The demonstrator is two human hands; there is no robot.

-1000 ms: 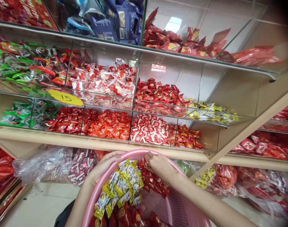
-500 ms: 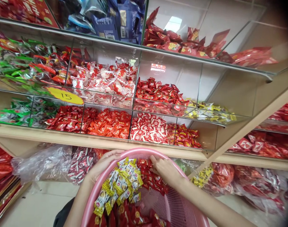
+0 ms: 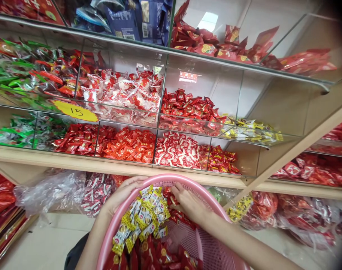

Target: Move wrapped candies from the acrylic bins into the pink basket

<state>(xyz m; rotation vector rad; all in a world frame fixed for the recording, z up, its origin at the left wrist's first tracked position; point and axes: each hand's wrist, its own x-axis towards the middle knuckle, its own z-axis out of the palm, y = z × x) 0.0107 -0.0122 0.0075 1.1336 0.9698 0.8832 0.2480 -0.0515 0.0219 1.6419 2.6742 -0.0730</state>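
A pink plastic basket (image 3: 102, 228) is at the bottom centre, with my left hand (image 3: 126, 193) holding its far left rim, fingers laid along the edge. Inside the basket, my right hand (image 3: 187, 202) bends its fingers over a pile of small red wrapped candies (image 3: 178, 217). Its fingertips are partly hidden among them. Yellow-and-white wrapped candies (image 3: 145, 213) are heaped on the left side of the basket. Larger red packets with orange fruit prints (image 3: 162, 253) lie nearest to me. Between the piles, the basket's mesh bottom shows.
Glass-divided shelves rise in front, with red candies (image 3: 190, 108), red-and-white candies (image 3: 178, 150) and orange-red candies (image 3: 131, 144) in bins. A yellow tag (image 3: 75, 111) marked 15 hangs left. A wooden ledge (image 3: 75, 162) runs just beyond the basket; plastic bags (image 3: 55, 191) lie below it.
My right hand has shifted slightly left and up over the red candies, its fingers moving among them. My left hand stays on the rim. The view has tilted slightly.
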